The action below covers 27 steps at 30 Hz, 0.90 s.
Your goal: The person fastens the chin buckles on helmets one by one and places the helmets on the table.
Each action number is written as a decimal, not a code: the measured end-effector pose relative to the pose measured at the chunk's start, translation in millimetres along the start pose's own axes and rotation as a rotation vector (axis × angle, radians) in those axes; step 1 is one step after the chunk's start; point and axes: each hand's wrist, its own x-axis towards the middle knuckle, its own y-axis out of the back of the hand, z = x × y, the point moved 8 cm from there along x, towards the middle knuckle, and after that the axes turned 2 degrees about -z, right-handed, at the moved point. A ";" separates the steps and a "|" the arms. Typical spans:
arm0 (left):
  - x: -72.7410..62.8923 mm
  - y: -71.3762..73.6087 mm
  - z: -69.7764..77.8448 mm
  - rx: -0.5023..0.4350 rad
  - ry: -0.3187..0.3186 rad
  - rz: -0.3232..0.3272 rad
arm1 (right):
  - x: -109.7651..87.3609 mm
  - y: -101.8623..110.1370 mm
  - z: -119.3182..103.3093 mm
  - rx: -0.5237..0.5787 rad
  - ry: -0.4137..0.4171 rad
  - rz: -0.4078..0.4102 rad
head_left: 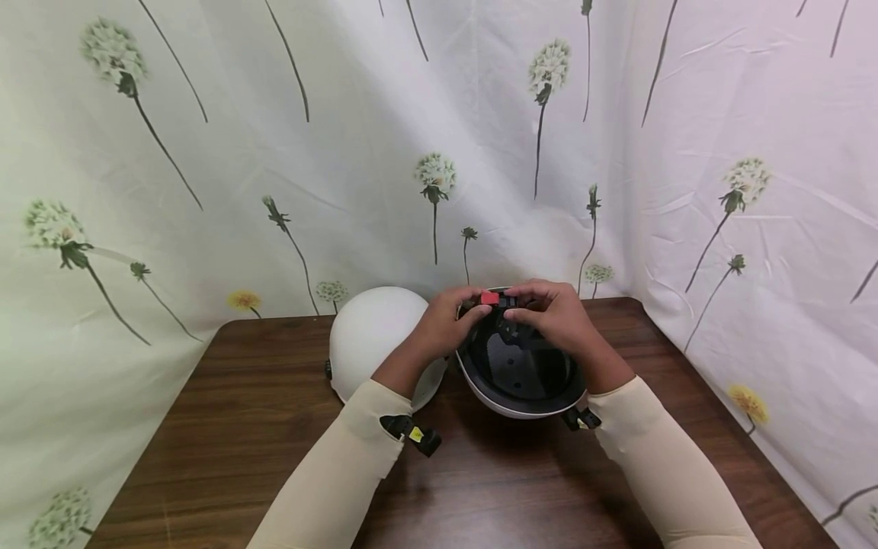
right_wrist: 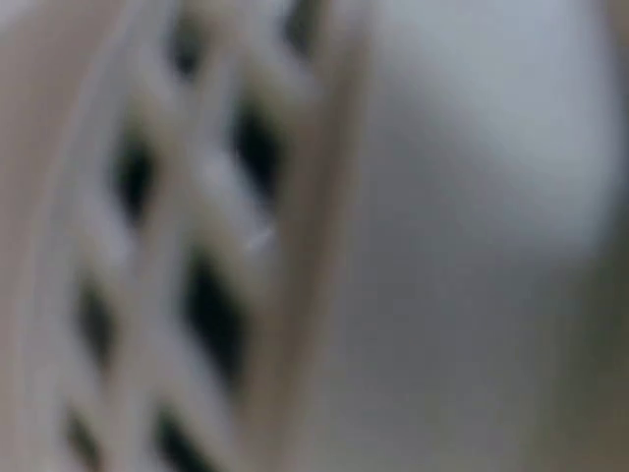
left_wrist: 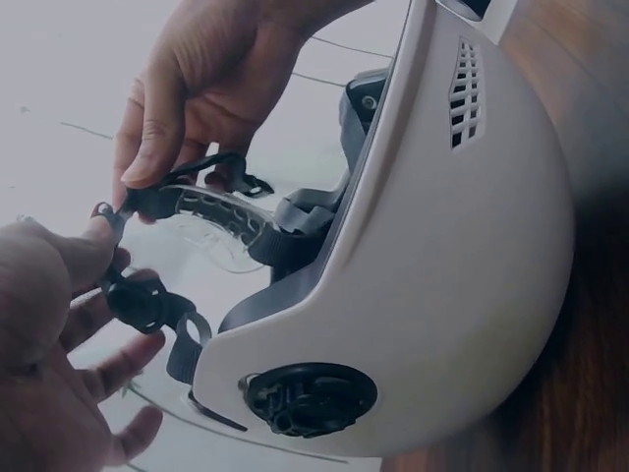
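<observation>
A white helmet (head_left: 507, 410) lies upturned on the table, its black padded inside facing up. Above its far rim, my left hand (head_left: 442, 324) pinches the red end (head_left: 490, 298) of the chin-strap buckle between thumb and fingers. My right hand (head_left: 561, 316) pinches the black part (head_left: 507, 302) of the same buckle, close beside the red one. From the left wrist, the dark chin strap (left_wrist: 184, 356) runs from the helmet's edge up to both hands. Whether the two buckle parts are locked together cannot be told. Only a blurred vent grille (right_wrist: 211, 305) fills the right wrist view.
A second white helmet (head_left: 377, 328) stands dome up to the left, close beside the upturned one. Both are on a dark wood table (head_left: 267, 427). Behind it hangs a white cloth (head_left: 370, 206) printed with dandelions. A round black knob (left_wrist: 310, 398) sits on the upturned helmet's side.
</observation>
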 end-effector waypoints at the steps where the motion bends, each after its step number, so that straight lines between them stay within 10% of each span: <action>1: 0.0 -0.1 0.2 0.003 -0.006 -0.001 | 0.0 0.1 -0.3 -0.004 0.000 0.004; 27: -0.5 -1.4 3.4 0.013 -0.014 0.025 | 0.1 -4.7 -3.4 -0.006 -0.021 -0.007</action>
